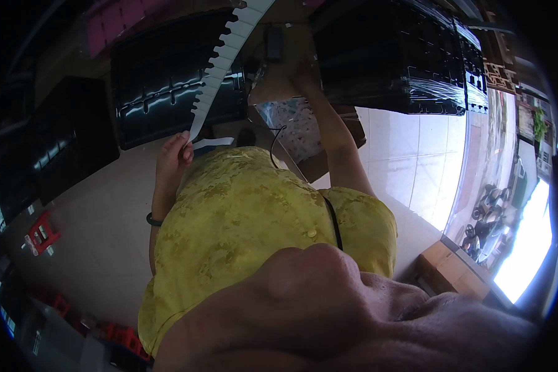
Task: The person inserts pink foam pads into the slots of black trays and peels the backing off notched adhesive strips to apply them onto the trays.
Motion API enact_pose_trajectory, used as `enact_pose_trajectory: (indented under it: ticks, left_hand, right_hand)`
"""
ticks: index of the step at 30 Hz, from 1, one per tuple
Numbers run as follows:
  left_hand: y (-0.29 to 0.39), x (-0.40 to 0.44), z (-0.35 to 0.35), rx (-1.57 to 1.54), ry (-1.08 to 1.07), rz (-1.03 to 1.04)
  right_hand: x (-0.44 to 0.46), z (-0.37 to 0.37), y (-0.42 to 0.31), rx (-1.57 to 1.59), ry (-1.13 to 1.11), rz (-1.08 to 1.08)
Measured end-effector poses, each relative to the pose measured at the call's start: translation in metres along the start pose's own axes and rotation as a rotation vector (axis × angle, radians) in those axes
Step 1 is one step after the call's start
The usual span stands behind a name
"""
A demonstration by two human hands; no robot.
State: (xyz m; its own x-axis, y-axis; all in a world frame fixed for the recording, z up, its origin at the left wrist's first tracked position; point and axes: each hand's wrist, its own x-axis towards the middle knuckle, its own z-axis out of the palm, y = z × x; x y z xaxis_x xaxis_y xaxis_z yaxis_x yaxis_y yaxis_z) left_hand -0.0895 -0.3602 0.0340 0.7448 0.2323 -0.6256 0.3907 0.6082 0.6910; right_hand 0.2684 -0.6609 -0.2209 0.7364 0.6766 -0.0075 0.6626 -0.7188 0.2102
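My left hand (176, 150) is closed in a pinch on the lower end of a long white strip (220, 65) with a toothed edge. The strip slants up to the right and leaves the view at the top. My right hand (305, 79) reaches forward beside an open cardboard box (315, 166); it is in dim light, and its fingers cannot be made out. Inside the box are many small pale pieces (291, 121), seemingly in clear plastic. A second short white strip (214, 142) lies near my left hand, against a blue patch.
Stacked black panels or crates (378, 59), partly film-wrapped, stand front right, with another black stack (173, 87) front left. A small dark block (273, 43) lies ahead. A red stool (41, 233) is at left, cardboard boxes (452, 270) at right. A dark cord (274, 146) hangs near the box.
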Motion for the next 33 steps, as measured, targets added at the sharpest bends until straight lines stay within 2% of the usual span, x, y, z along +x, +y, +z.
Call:
enact_pose_trajectory:
  ticks: [3, 6, 8, 11, 16, 20, 23, 26, 29, 33]
  left_hand:
    - [-0.007, 0.012, 0.0, -0.041, 0.006, 0.021]
    - [-0.01, 0.009, 0.002, -0.05, 0.001, 0.018]
    - [-0.007, 0.009, 0.006, -0.032, -0.03, 0.018]
    - [-0.004, 0.012, 0.009, -0.003, -0.037, 0.009]
    - [-0.003, 0.01, 0.02, -0.002, -0.004, 0.006]
    - [-0.015, 0.02, 0.019, -0.014, -0.054, 0.018]
    - [-0.015, 0.021, 0.027, -0.002, -0.075, 0.019]
    - [-0.017, 0.022, 0.031, 0.01, -0.11, 0.024]
    - [-0.019, 0.022, 0.036, 0.028, -0.131, 0.024]
    - [-0.023, 0.022, 0.039, 0.027, -0.108, 0.042]
  right_hand:
    - [-0.04, -0.063, -0.003, -0.015, -0.386, 0.084]
    - [-0.026, -0.031, 0.012, 0.152, -0.355, 0.179]
    - [0.0, 0.02, 0.026, 0.381, 0.059, 0.189]
    - [0.032, 0.003, 0.03, 0.134, -0.087, 0.022]
    - [-0.022, 0.015, 0.008, 0.293, -0.029, 0.231]
    - [-0.093, -0.026, -0.017, 0.447, 0.029, 0.304]
    - [-0.12, -0.043, -0.028, 0.332, -0.017, 0.337]
    - [-0.113, -0.041, -0.026, 0.406, 0.079, 0.287]
    - [-0.078, -0.043, -0.019, 0.652, 0.092, 0.381]
    - [-0.061, -0.011, -0.013, 0.55, 0.086, 0.328]
